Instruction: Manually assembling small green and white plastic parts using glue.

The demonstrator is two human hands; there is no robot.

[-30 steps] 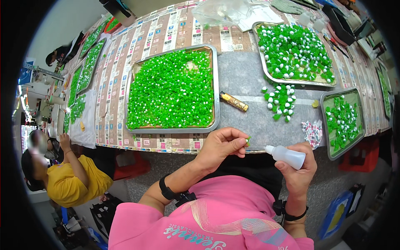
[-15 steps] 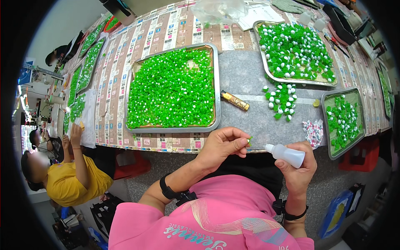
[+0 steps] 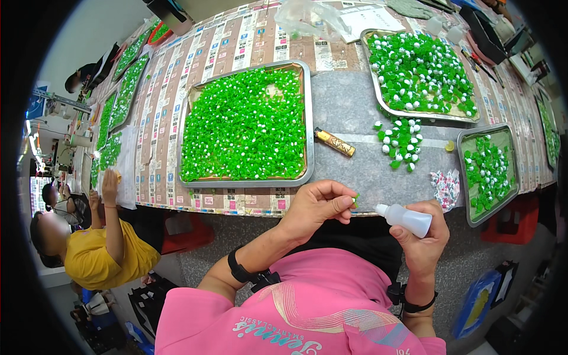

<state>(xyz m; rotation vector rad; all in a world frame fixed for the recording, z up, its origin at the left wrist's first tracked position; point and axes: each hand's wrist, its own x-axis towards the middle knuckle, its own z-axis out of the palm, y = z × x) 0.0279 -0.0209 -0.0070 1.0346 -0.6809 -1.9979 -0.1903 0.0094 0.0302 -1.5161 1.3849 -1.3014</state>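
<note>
Table [image 3: 157,142] has a patterned cover; grey mat [image 3: 337,106] sits right of the main tray [image 3: 307,118], which is my reference. Main tray: metal rim, packed with small green bits with white spots; single pieces blur together. Back tray [image 3: 414,118], far right of main tray: green pieces with white round parts. Small tray [image 3: 513,157], well right of main tray: fewer of the same.

Left hand [image 3: 313,207], just off main tray's near right corner: thumb and fingertips pinch a green piece. Right hand [image 3: 426,242], further right of main tray: fingers wrapped round a bottle. Loose pile [image 3: 399,144], right of main tray: green and white pieces.

Bottle [image 3: 408,220]: translucent white, nozzle aimed at the green piece, tip apart from it; base partly behind fingers. Contents unclear.

Green piece [image 3: 355,200]: bright, tiny, mostly covered by fingertips; full shape can't be made out.
</note>
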